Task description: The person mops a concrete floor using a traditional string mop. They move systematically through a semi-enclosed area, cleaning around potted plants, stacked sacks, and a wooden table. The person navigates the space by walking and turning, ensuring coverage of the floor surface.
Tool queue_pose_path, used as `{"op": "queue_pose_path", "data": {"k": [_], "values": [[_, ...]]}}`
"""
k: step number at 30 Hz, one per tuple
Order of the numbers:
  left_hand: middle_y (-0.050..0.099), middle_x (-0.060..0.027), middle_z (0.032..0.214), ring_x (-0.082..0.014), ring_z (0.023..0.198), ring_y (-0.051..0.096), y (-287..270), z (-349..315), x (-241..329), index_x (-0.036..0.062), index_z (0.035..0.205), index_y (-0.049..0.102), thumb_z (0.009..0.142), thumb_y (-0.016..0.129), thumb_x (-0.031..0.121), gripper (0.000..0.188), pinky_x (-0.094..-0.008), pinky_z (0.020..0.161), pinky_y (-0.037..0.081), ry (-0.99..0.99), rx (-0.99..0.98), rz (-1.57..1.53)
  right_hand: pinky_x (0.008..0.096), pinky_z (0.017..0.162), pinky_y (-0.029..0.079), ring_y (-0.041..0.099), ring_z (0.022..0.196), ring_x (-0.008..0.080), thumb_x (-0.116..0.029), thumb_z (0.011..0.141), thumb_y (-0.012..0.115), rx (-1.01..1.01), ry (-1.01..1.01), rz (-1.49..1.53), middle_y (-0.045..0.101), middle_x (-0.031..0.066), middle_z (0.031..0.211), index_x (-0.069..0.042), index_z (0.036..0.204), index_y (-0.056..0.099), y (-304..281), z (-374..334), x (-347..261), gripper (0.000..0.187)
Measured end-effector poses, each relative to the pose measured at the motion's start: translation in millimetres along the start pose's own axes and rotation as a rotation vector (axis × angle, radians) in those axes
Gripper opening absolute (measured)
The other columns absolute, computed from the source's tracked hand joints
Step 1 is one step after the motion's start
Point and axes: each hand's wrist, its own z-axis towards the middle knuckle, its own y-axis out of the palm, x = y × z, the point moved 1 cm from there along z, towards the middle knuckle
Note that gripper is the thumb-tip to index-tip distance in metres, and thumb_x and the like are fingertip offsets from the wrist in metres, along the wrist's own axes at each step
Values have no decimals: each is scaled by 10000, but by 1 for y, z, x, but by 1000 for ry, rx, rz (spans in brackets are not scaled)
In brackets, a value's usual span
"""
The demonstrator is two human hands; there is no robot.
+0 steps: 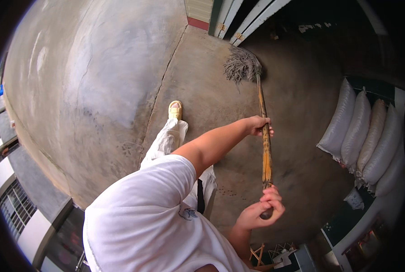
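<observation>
A string mop with a worn yellow-brown wooden handle slants away from me, its grey strands spread on the concrete floor by a doorway. My left hand is closed round the handle partway along, with that arm stretched across in front of me. Closer to my body, my right hand wraps the top end of the handle, and the dark rounded tip shows below its fingers. My foot in a yellow slipper stands on the floor left of the mop.
Several full white sacks lean at the right wall. Pale folding door panels stand beyond the mop head. A long crack crosses the concrete floor. At bottom right are a wooden frame and other items, partly dark.
</observation>
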Motion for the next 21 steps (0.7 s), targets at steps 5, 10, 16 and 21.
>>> {"op": "queue_pose_path", "data": {"k": [5, 10, 16, 21], "values": [[542, -78, 607, -179, 511, 567, -7, -45, 2, 13, 746, 484, 820, 470, 49, 83, -308, 487, 539, 2, 128, -211, 355, 653, 421, 401, 549, 155, -157, 887, 340, -16, -66, 127, 349, 28, 544, -68, 627, 345, 31, 45, -75, 275], [528, -63, 598, -170, 527, 561, -38, -122, 40, 25, 738, 483, 820, 474, 50, 86, -324, 541, 548, 74, 129, -272, 322, 531, 385, 374, 471, 142, -74, 815, 383, -57, -190, 87, 314, 16, 474, -64, 581, 338, 85, 56, -131, 239], [536, -56, 641, -175, 590, 578, -94, -231, 89, 20, 762, 486, 814, 501, 49, 61, -328, 617, 561, 250, 190, -434, 335, 529, 405, 417, 453, 157, -74, 804, 386, -234, -300, 240, 350, 27, 453, -57, 581, 354, 140, 60, -165, 226], [545, -102, 694, -225, 654, 578, -169, -285, 94, 0, 775, 483, 828, 486, 60, 79, -369, 665, 545, 450, 284, -644, 349, 541, 424, 434, 450, 167, -73, 785, 394, -400, -196, 462, 393, 42, 457, -47, 596, 376, 179, 56, -153, 191]]}}
